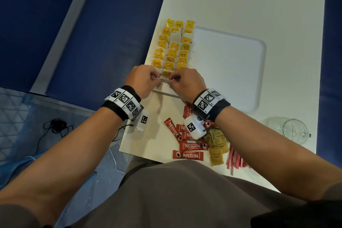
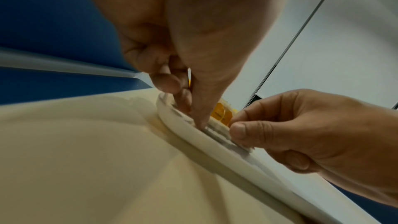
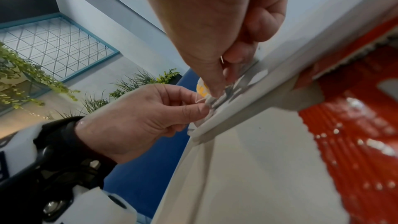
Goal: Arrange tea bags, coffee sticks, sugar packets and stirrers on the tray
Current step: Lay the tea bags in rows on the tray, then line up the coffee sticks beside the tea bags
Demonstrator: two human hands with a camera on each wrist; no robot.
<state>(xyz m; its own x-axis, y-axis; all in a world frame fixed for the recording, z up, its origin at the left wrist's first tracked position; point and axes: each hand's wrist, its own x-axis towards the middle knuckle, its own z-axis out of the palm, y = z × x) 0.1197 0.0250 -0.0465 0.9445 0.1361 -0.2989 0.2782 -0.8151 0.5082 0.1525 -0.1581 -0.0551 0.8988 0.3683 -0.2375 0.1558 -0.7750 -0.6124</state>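
Working at the near-left corner of a white rounded plastic tray in mid-frame of the head view, a person sets a yellow-tagged paper tea bag at the foot of the rows already laid. The left hand and the right hand each have fingers curled, pinching the bag or its thin string from either side; the wrist views show the fingertips closed on it just inside the tray's rim. This looks like the tea-bag step nearing its end. The next move likely calls for letting go without dragging the string, then reaching for the supplies lower in the frame.

Three columns of yellow-tagged tea bags fill the tray's left strip, roughly two dozen; overlaps prevent an exact count. The tray's right side is bare. On the white table, off the tray, lie about seven red Nescafé coffee sticks, partly hidden by the right wrist; about four brown sugar packets; and a bundle of red-and-white striped stirrers, too many to count.
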